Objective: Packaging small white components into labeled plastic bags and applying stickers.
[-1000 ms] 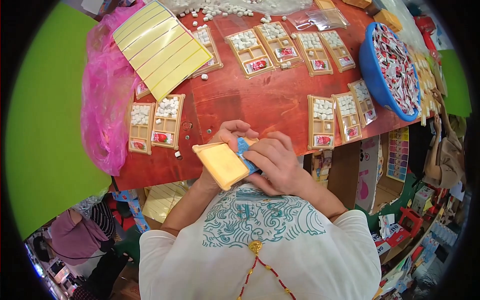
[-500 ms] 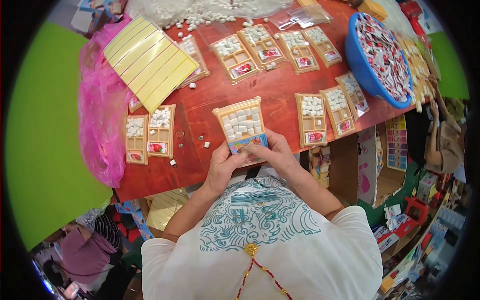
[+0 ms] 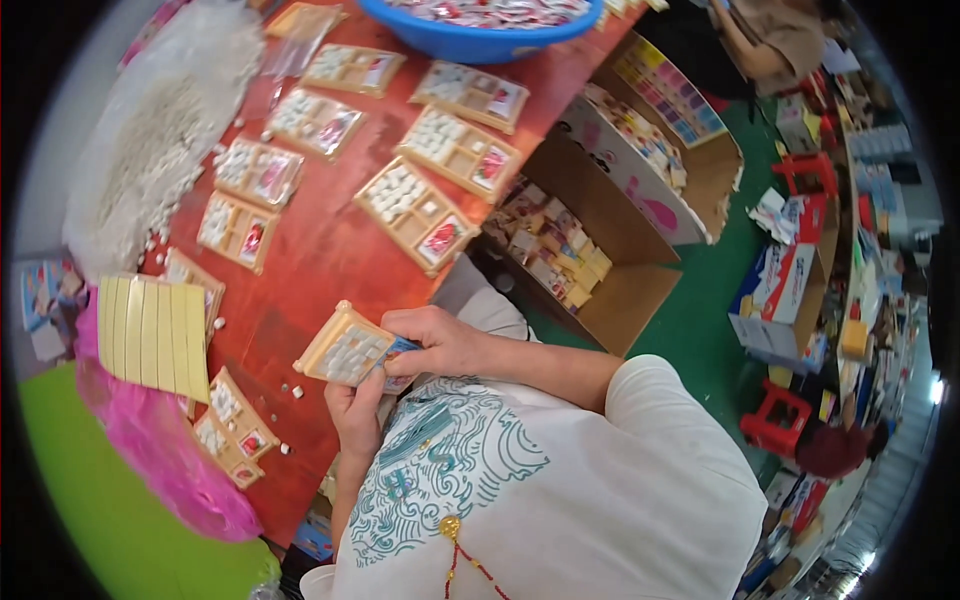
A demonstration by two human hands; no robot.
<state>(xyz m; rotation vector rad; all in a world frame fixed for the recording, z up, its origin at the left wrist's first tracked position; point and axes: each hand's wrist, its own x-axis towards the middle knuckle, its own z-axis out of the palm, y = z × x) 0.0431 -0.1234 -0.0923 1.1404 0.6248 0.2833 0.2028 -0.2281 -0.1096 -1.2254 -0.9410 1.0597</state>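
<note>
Pinching a loaded tray (image 3: 320, 338) above the bench (image 3: 290, 300), the left hand (image 3: 357, 412) and right hand (image 3: 447, 338) flank its blue label (image 3: 403, 345), perhaps not yet fixed given the blur, while other loaded trays (image 3: 415, 222) lie without one.

Two red stools (image 3: 806, 171) stand on green floor (image 3: 690, 325).

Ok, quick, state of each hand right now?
Left hand: closed, holding the side of a tan rectangular plastic tray of small white blocks.
Right hand: closed, holding the same tray near its blue printed label.
</note>
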